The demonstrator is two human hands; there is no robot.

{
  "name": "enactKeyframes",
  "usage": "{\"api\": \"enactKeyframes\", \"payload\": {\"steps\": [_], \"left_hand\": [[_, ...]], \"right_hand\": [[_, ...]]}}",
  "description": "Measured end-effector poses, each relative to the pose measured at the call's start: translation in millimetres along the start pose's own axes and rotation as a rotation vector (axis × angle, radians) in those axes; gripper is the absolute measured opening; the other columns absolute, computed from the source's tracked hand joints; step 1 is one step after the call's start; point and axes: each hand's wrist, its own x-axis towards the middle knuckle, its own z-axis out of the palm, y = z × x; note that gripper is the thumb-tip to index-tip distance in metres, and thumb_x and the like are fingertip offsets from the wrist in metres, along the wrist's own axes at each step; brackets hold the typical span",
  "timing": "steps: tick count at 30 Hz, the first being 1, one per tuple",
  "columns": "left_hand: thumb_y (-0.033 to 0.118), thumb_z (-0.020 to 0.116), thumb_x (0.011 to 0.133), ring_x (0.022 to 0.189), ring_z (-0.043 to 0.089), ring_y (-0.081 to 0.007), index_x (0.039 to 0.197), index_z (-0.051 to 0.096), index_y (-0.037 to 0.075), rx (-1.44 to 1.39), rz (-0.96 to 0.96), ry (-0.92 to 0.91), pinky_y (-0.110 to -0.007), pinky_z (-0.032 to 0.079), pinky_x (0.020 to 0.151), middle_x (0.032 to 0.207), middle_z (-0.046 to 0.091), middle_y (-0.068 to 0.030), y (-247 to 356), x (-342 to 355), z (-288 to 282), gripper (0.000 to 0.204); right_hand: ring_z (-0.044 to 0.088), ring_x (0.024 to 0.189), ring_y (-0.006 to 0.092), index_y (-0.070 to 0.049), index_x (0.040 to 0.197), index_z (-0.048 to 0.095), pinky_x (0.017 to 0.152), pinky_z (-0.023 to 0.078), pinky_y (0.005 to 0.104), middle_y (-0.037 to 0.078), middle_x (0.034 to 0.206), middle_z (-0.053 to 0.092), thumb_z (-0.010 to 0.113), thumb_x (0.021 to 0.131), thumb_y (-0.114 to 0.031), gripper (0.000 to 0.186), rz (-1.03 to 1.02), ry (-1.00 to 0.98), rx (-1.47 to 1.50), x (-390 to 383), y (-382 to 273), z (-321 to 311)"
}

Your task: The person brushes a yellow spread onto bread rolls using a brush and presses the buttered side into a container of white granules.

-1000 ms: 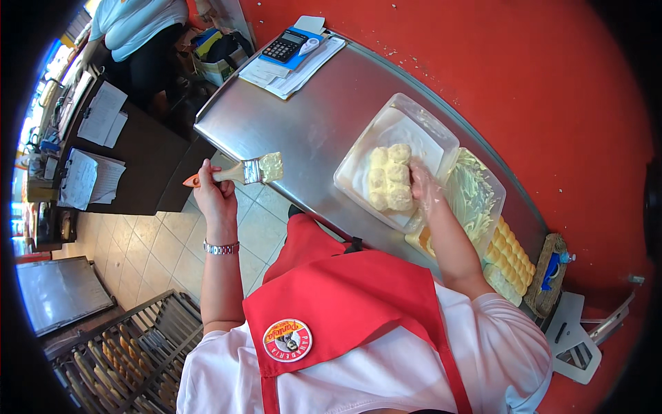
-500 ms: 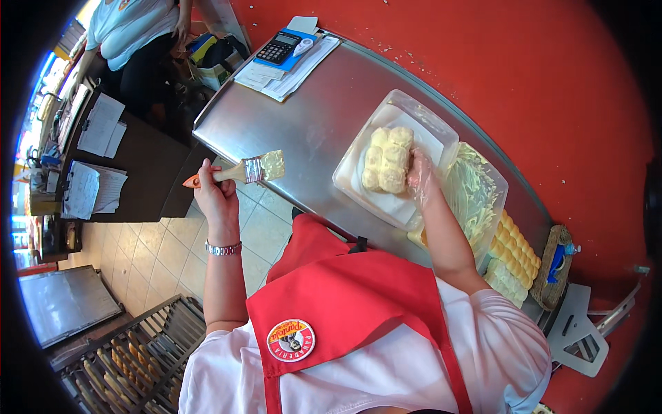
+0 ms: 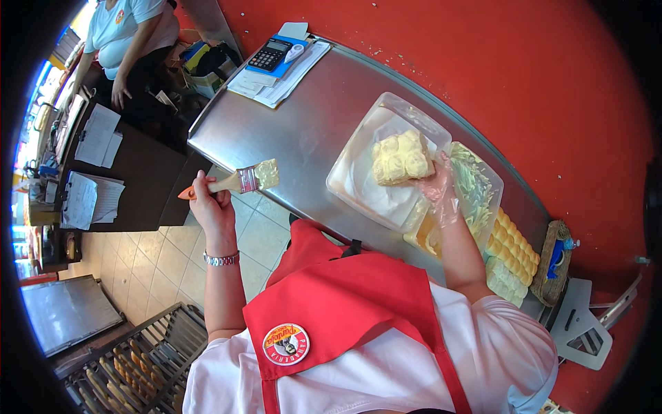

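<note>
Rolls (image 3: 401, 156), likely light and soft, are held at their four o'clock edge by the right hand (image 3: 437, 183), best cupped underneath. The brush (image 3: 247, 179) is gripped by the left hand (image 3: 213, 204).

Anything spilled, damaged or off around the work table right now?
One thing: pale specks scatter across the red wall beside the metal table. They break up an otherwise plain surface; chipped paint or crumbs, I can't tell. The bread in the right hand looks intact.

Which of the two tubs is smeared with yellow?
The tub on the right, nearer the woven basket; the left tub shows a white bottom instead.
</note>
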Motion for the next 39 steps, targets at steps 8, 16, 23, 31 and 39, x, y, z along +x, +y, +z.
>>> {"api": "enactKeyframes", "payload": {"steps": [8, 16, 23, 31, 39], "left_hand": [[0.023, 0.058, 0.092, 0.039, 0.03, -0.0068, 0.072, 0.053, 0.003, 0.016, 0.022, 0.027, -0.022, 0.02, 0.038, 0.053, 0.039, 0.0015, -2.0, 4.6, 7.0, 0.029], [0.021, 0.059, 0.09, 0.057, 0.047, -0.0057, 0.074, 0.054, 0.01, 0.078, 0.076, -0.044, -0.022, 0.038, 0.048, 0.066, 0.05, 0.0026, -9.7, 15.1, -3.3, 0.02], [0.021, 0.062, 0.088, 0.044, 0.039, -0.0056, 0.071, 0.052, 0.012, 0.062, 0.082, -0.003, -0.021, 0.028, 0.039, 0.06, 0.047, 0.0031, 16.2, 11.0, 2.1, 0.022], [0.026, 0.064, 0.087, 0.048, 0.04, -0.0048, 0.07, 0.051, 0.012, 0.134, -0.003, 0.051, -0.018, 0.03, 0.042, 0.058, 0.044, 0.0045, -17.3, 5.9, 44.3, 0.026], [0.026, 0.057, 0.093, 0.047, 0.028, -0.0071, 0.07, 0.05, 0.008, 0.047, -0.086, -0.311, -0.021, 0.021, 0.043, 0.055, 0.03, 0.0032, -29.5, -47.6, 102.0, 0.03]], "right_hand": [[0.064, 0.095, 0.0196, -0.002, 0.12, 0.052, 0.079, 0.055, 0.033, 0.01, 0.108, 0.061, 0.05, 0.088, -0.011, 0.034, 0.199, -0.111, -0.233, 48.0, -15.9, -94.5], [0.058, 0.107, 0.0201, -0.001, 0.12, 0.054, 0.089, 0.049, 0.0326, 0.01, 0.119, 0.058, 0.041, 0.094, -0.031, 0.042, -0.24, -0.021, -0.63, 49.3, 29.5, -25.8], [0.062, 0.099, 0.021, 0.0, 0.122, 0.053, 0.085, 0.053, 0.0349, 0.01, 0.116, 0.061, 0.04, 0.096, -0.031, 0.042, 0.062, 0.083, -0.354, 4.7, 0.2, -17.7], [0.063, 0.089, 0.0158, -0.008, 0.112, 0.058, 0.081, 0.054, 0.0337, 0.006, 0.104, 0.062, 0.044, 0.096, -0.034, 0.034, -0.283, -0.141, -0.145, 87.2, 2.1, -58.0], [0.06, 0.107, 0.0321, -0.001, 0.119, 0.052, 0.095, 0.048, 0.0481, 0.017, 0.115, 0.059, 0.054, 0.078, -0.02, 0.045, -0.564, 0.03, 0.295, -207.0, -84.6, -69.4]]}}
